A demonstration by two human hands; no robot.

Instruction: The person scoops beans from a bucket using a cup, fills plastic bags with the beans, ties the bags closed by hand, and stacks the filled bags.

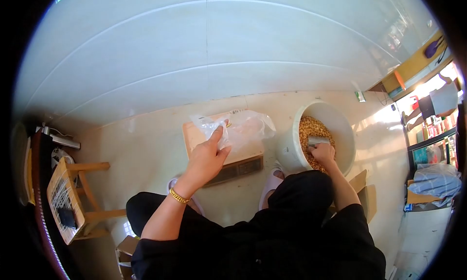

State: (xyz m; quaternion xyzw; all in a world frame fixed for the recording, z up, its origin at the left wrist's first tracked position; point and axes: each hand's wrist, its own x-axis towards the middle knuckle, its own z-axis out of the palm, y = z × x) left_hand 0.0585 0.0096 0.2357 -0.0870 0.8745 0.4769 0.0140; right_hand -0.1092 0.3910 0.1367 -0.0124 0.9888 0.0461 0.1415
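We see our left hand [204,162] over a low, flat-topped box [194,137], with thumb and index finger parted and a clear plastic bag [253,126] caught in the grasp. The film is see-through and crumpled, so we think the folded fingers grip it, though they are mostly hidden. The bag spreads to the right across the box top, and a gold bracelet [179,196] circles our left wrist.

Our right hand [323,154] reaches inside a pale round bucket [289,148], its fingers curled closed about a metal scoop [318,140]. The scoop lies against golden-brown grains [311,128] heaped toward the bucket's left side. The bucket stands on the floor just right of the box, beside our right knee.

Our pale slippers [270,186] sit either side of the box's front. To the left stands a wooden stool [90,215] with a dark flat item [67,218] on its seat; at far right, another person [443,99] shows in the bright opening.
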